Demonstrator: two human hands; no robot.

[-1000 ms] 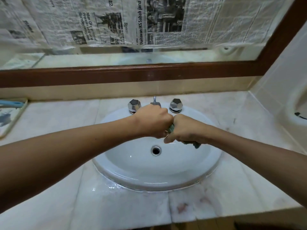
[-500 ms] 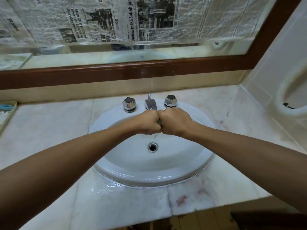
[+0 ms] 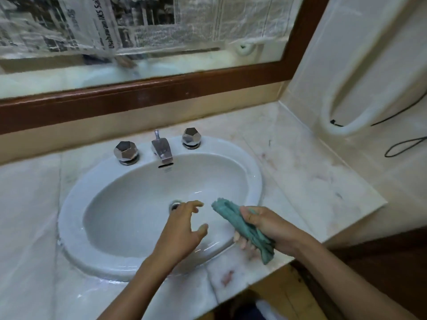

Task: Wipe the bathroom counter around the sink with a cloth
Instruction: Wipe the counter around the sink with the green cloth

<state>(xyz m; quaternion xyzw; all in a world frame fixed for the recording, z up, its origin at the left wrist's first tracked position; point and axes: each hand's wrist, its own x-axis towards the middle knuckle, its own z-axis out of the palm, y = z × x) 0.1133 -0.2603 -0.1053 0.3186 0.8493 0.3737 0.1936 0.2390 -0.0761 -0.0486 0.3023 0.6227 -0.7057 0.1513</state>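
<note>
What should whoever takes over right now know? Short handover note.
Left hand: open, fingers spread above the sink basin, holding nothing.
Right hand: grips the bunched teal cloth over the basin's front-right rim.
Done: the counter looks wet along the sink's front-left edge; the cloth is not on the counter.
Left: wipe around the sink, including the reddish stain near the front edge and the dark smudges on the right side.

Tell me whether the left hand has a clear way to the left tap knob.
Likely yes: the left hand is open and empty over the sink, and nothing stands between it and the left tap knob.
</note>
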